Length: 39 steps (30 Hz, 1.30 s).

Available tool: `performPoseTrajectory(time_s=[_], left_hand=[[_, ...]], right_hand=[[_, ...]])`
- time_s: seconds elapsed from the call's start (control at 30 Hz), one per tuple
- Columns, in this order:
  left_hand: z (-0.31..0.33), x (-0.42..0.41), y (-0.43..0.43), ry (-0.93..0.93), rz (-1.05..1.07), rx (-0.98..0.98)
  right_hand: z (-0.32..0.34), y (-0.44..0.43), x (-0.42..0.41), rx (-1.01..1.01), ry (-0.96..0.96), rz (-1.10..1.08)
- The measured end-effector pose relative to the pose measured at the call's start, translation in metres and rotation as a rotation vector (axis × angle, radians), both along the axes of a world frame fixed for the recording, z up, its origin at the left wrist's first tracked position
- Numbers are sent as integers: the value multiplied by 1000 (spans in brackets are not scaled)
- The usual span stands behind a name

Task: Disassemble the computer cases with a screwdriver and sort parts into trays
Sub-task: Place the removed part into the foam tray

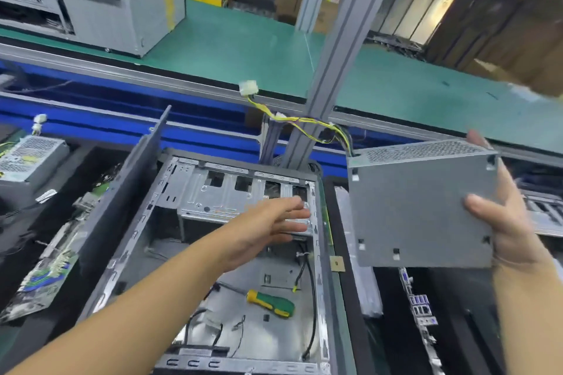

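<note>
Over the right edge of the case (319, 289), the right hand (511, 222) gripped a boxy grey sheet-metal supply (420, 210) with a perforated top. The left hand (265, 222) hung flat over the drive cage (213, 192), fingers straight. A green-yellow screwdriver (271, 303) lay on the case floor.

Inside the open case (319, 280), part of the drive cage (213, 192) is covered by the left hand (268, 222), whose fingertips are blurred. The shaft end of the screwdriver (271, 303) on the case floor is lost under the left forearm (137, 298). Right of the case, most fingers of the right hand (511, 222) are concealed behind the power supply (420, 210). Left of the case, a second power supply (27, 158) is cut by the picture's edge, and a circuit board (45, 277) is too blurred to be read. Beyond the case, a grey case (100, 9) is cropped at the top left corner
</note>
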<state>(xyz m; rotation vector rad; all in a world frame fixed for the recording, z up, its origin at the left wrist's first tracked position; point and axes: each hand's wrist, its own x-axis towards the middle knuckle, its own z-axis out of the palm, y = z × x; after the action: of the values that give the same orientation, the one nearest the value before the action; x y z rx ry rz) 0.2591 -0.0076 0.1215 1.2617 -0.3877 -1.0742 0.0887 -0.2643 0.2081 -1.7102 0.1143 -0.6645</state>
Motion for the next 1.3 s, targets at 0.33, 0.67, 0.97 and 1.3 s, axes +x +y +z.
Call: performPoseTrajectory(time_s=[0.33, 0.67, 0.97, 1.3], left_hand=[[24, -65, -144, -441, 93, 108], [1, -87, -194, -1340, -164, 210], [-19, -68, -200, -1224, -207, -40], [-45, -54, -182, -1020, -88, 119]], right_hand=[[-1, -33, -23, -104, 270, -383], [-14, -48, -8, -314, 697, -571], [-32, -61, -1, -325, 880, -439], [-99, -88, -60, 117, 943, -257]])
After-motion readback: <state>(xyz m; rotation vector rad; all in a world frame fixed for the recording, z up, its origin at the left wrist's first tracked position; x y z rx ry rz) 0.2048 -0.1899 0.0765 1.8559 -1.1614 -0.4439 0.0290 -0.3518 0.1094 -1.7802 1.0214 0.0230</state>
